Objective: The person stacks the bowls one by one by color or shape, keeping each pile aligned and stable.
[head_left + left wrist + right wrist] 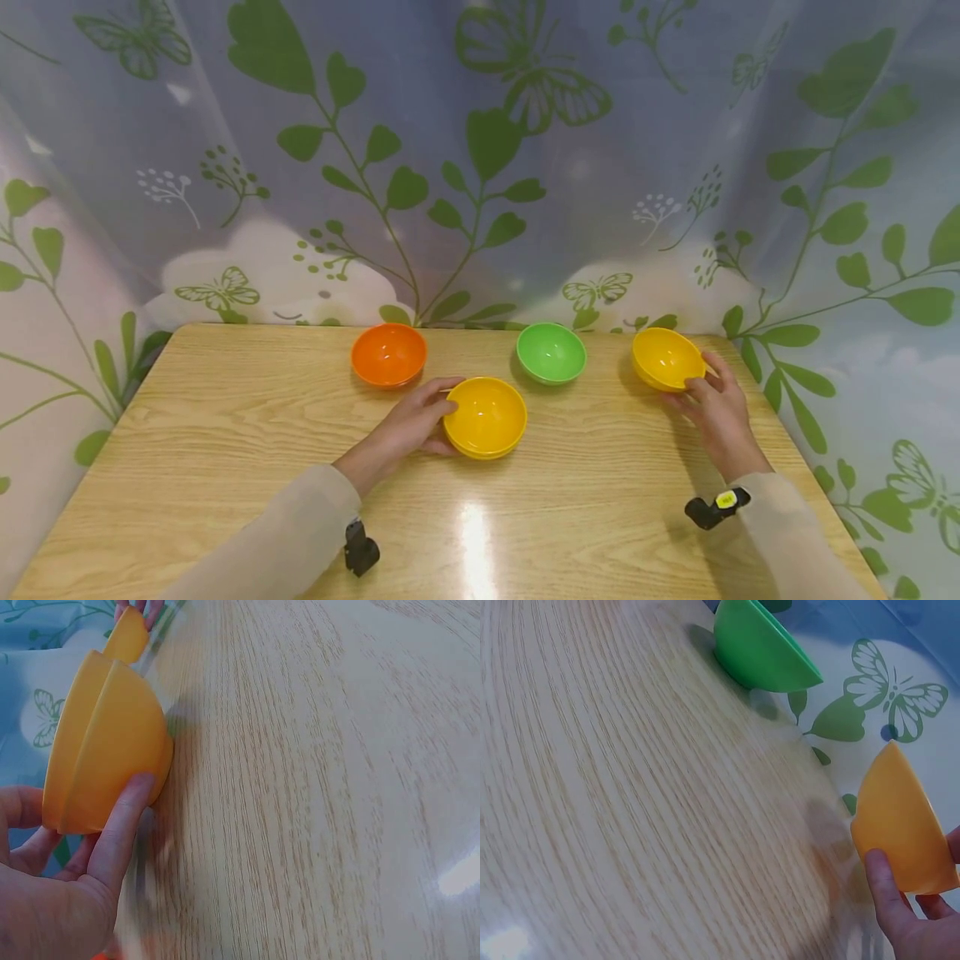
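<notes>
Two sleeved arms (281, 533) reach over the wood-grain surface (585, 492); at the nearer grasp, around the middle, the left hand (411, 421) grips a nested pair of yellow bowls (486, 421) by the side, thumb at the rim. Since that hold comes from one side only, the likeliest trouble is the pair tipping away from the palm, or the inner bowl slipping if the thumb bears mainly on one rim. Farther off, near the right end, the right hand (718, 412) pinches a single yellow bowl (666, 358) at its edge; a weak pinch on smooth, glossy plastic could let it swivel or drop, and, being close to the back edge, it might be knocked off there. Whether its base touches the surface, I cannot tell. Beyond the nested pair, a careless sideways sweep of the left arm could bump the orange bowl (389, 356) or the green bowl (551, 354), both standing untouched near the back edge. Counted from near to far: two hands, three yellow bowls judging by the pair's double rim, one orange, one green, so five bowls altogether, and one patterned curtain (675, 125) behind.
</notes>
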The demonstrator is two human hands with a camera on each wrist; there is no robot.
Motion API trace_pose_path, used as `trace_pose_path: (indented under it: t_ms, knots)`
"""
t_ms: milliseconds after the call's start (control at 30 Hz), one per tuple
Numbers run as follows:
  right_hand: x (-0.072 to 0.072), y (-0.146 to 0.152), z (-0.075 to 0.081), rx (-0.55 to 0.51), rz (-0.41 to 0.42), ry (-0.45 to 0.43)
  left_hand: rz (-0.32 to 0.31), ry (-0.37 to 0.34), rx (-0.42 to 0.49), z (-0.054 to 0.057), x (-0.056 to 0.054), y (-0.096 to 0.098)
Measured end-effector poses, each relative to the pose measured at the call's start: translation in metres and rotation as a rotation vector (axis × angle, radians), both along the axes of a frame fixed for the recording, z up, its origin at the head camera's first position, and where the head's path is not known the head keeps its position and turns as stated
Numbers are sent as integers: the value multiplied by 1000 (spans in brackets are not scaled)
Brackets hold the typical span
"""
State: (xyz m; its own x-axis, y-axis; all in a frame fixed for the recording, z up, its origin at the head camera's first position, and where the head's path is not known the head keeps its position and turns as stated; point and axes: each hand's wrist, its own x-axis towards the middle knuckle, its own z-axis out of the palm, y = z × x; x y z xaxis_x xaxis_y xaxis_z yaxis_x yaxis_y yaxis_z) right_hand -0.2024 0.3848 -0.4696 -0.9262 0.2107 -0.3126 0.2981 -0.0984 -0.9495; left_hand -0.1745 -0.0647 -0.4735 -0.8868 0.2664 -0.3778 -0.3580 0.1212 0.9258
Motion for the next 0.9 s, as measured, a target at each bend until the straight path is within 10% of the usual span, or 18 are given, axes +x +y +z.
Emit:
trace_pose_path:
  t_ms: [900]
  knots:
    - [12,-28,21,69,190,78,-4,0,-1,-1,0,-1]
